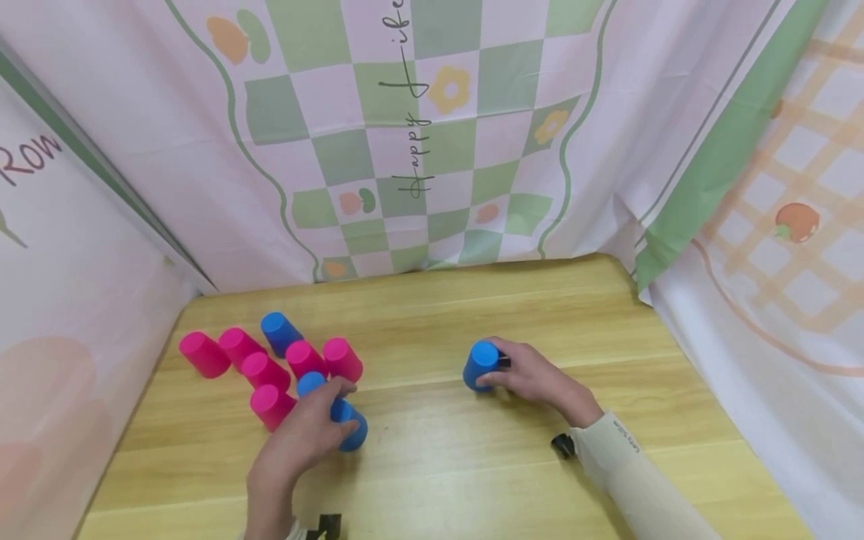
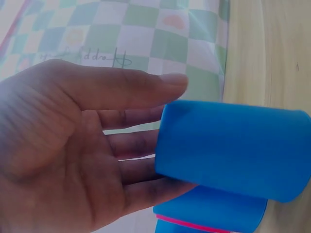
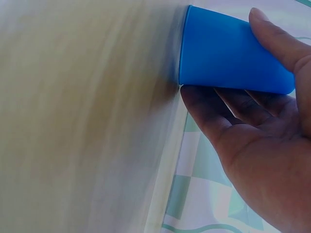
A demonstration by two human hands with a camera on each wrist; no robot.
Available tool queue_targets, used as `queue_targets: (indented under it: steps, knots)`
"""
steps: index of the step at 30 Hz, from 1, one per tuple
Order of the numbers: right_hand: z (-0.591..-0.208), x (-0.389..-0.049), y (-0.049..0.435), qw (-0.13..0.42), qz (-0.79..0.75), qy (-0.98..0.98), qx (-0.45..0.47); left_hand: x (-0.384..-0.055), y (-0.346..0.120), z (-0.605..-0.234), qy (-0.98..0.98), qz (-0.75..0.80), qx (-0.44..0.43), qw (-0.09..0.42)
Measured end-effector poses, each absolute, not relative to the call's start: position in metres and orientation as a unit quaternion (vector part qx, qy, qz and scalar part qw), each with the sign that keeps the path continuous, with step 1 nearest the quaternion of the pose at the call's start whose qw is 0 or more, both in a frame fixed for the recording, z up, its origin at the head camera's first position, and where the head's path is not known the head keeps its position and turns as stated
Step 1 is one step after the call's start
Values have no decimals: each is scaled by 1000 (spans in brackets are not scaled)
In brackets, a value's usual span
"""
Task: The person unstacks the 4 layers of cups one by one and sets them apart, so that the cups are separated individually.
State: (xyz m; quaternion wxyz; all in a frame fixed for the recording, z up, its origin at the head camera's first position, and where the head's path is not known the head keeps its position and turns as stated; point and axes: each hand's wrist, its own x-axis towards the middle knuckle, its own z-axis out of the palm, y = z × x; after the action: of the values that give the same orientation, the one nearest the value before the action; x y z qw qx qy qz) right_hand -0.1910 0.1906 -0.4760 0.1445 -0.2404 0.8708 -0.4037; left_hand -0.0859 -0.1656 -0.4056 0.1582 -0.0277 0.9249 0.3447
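Upside-down blue and pink cups stand on the wooden table. At the front of the group, my left hand (image 1: pixel 307 435) holds a blue cup (image 1: pixel 351 429) near its closed end, thumb on the near side. In the left wrist view the fingers reach behind this cup (image 2: pixel 233 150), and another blue cup (image 2: pixel 214 206) shows just below it. My right hand (image 1: pixel 533 373) grips a separate blue cup (image 1: pixel 479 367) to the right. Its thumb and fingers lie on opposite sides of that cup (image 3: pixel 228 53), whose open rim is right at the tabletop in the right wrist view.
Several pink cups (image 1: pixel 266 373) stand close together at the left, with a blue cup (image 1: pixel 280 334) behind them and another blue cup (image 1: pixel 310 383) partly covered by my left hand. Patterned curtains (image 1: pixel 445 150) enclose the back and sides of the table (image 1: pixel 432 480).
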Motion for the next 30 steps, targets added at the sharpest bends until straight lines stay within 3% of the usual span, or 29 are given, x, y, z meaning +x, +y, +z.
queue_targets:
  steps: [12, 19, 30]
  knots:
    - [-473, -190, 190, 142, -403, 870, -246, -97, -129, -399, 927, 362, 83, 45]
    - [-476, -190, 190, 134, -399, 872, -250, -109, -106, -400, 920, 359, 140, 65]
    - [-477, -192, 190, 133, -394, 876, -245, -119, -87, -409, 925, 348, 143, 62]
